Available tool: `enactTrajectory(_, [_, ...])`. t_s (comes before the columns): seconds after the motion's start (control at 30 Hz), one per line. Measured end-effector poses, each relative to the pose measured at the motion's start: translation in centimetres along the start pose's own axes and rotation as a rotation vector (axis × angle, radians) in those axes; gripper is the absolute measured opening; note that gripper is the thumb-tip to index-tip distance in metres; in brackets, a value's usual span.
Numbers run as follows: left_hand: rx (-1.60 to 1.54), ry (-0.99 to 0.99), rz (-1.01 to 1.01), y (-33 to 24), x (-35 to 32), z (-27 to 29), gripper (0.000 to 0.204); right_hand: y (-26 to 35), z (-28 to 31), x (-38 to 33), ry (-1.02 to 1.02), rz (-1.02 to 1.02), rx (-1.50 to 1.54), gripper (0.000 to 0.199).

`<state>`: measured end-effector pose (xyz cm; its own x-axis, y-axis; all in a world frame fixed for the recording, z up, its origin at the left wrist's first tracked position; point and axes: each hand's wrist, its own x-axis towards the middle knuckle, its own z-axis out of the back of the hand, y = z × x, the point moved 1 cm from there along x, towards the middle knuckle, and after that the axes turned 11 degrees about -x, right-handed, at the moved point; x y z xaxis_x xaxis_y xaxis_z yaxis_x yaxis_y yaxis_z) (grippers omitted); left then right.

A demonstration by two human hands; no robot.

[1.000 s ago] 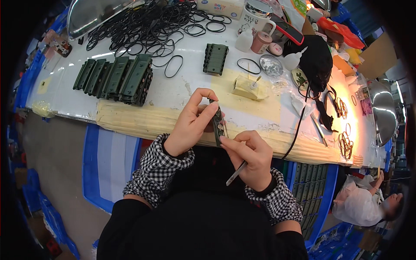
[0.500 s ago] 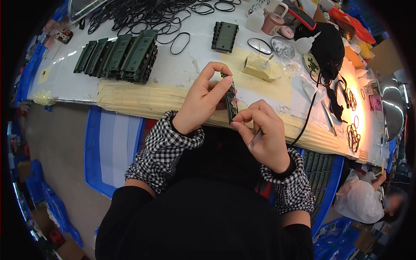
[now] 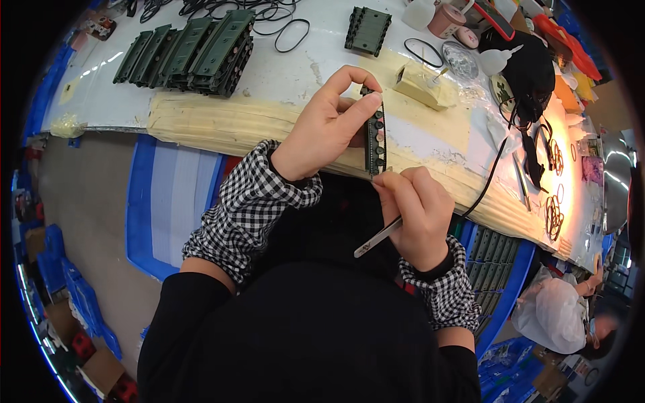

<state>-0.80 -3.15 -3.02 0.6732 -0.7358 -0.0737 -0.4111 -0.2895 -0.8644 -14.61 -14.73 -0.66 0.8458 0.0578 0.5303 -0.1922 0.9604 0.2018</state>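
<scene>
My left hand [image 3: 327, 126] pinches a narrow dark green plastic strip [image 3: 373, 138] with a row of round holes, holding it upright over the table's padded front edge [image 3: 215, 124]. My right hand [image 3: 415, 213] grips metal tweezers [image 3: 378, 237], fingertips pressed against the strip's lower end; the tweezers' handle sticks out down and left of the hand. Both wrists wear black-and-white checked sleeve covers.
A stack of dark green strips [image 3: 195, 54] lies at the table's back left, one more green part [image 3: 367, 29] at the back middle. Black rubber rings [image 3: 292, 33], a yellow block [image 3: 420, 84], a white squeeze bottle [image 3: 497, 60] and black cables [image 3: 531, 114] lie around. Another person [image 3: 561, 312] sits lower right.
Both hands with the strip have shifted slightly as the view moved closer; the right hand has come up against the strip's lower end. The grips are unchanged.
</scene>
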Motion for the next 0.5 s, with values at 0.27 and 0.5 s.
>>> enactTrajectory(0.27, [-0.025, 0.015, 0.017, 0.1, -0.1, 0.1, 0.020, 0.0, -0.4, -0.9, -0.265, -0.036, 0.058, 0.019])
enactTrajectory(0.5, [0.109, 0.050, -0.095, 0.3, -0.9, -0.5, 0.021, -0.7, -0.4, -0.4, 0.188, -0.806, 0.923, 0.012])
